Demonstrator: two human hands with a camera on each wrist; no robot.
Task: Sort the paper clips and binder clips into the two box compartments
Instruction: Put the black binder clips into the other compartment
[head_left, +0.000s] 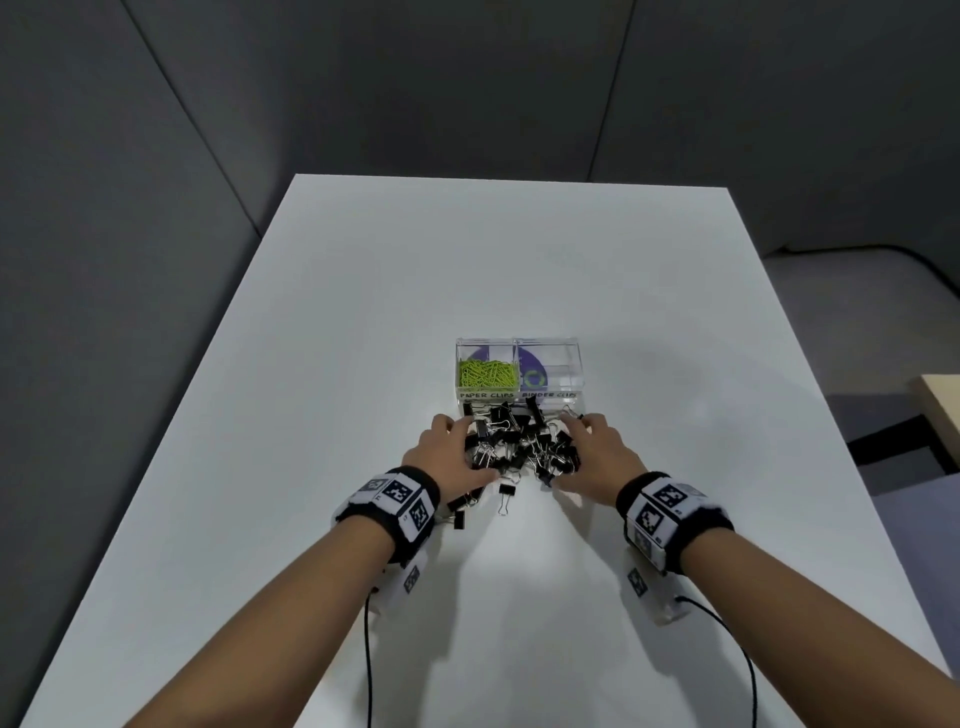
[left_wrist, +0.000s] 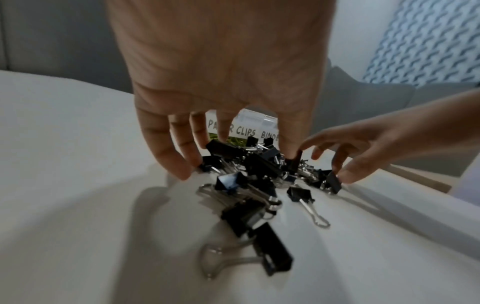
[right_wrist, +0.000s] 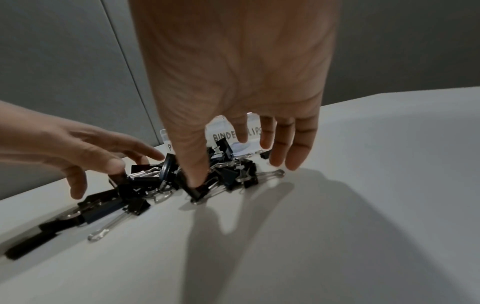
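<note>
A clear two-compartment box (head_left: 570, 364) stands mid-table. Its left half, labelled PAPER CLIPS, holds green paper clips (head_left: 487, 375); the right half, labelled BINDER CLIPS (right_wrist: 235, 134), shows no clips. In front of it lies a pile of black binder clips (head_left: 519, 444) (left_wrist: 257, 166) (right_wrist: 233, 174). My left hand (head_left: 470, 449) (left_wrist: 239, 162) cups the pile's left side with spread fingers touching clips. My right hand (head_left: 571, 454) (right_wrist: 239, 172) flanks the right side, its thumb pressing on a clip. A few stray binder clips (head_left: 506, 493) lie nearer me.
The white table (head_left: 363, 312) reaches well beyond the box on every side. Grey partition walls stand behind and to the left. A wooden surface (head_left: 940, 410) sits off the table's right edge. Black cables (head_left: 368, 649) trail from both wrists.
</note>
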